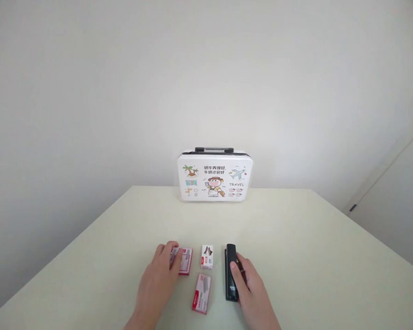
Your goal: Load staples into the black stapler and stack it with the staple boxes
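Note:
My left hand (158,282) lies on a small red and white staple box (186,261) near the table's front edge, its fingers covering the box's left part. My right hand (253,293) rests against the right side of a black stapler (231,270) that lies lengthwise on the table, index finger on top of it. Between the hands stand a small white box (207,256) and, closer to me, another red and white staple box (201,299). I cannot tell whether either hand has a firm grip.
A white case with a black handle and cartoon travel prints (215,176) stands upright at the far edge of the pale table (296,238), against a plain wall. A door edge (385,174) shows at the right.

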Demonstrator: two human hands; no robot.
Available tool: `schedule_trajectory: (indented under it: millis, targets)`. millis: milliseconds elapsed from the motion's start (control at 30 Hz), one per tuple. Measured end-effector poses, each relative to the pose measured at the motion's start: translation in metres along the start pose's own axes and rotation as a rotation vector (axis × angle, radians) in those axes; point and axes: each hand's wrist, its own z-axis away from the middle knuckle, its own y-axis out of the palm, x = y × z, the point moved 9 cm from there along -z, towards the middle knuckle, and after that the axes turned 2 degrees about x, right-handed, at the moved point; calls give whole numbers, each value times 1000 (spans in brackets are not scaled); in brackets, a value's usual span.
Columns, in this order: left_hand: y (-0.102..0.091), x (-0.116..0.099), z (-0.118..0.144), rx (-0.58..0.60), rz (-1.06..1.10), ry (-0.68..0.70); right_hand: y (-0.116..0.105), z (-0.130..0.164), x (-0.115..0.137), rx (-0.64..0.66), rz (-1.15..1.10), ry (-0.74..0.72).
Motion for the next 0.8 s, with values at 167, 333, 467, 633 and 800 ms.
schedule_trajectory:
  millis: [167,333,467,633,800]
  targets:
    - [11,0,35,176,-51,191,2,3,2,-43,18,-1]
    - [15,0,44,81,-176,242,-2,3,7,-65,51,-23]
    - [14,-13,48,-92,-205,295,-7,5,6,8,114,-31]
    - [32,-48,59,-56,-190,387,-16,21,5,-73,124,-51]
    - [37,-52,63,-157,-235,283,-26,25,16,-42,175,-112]
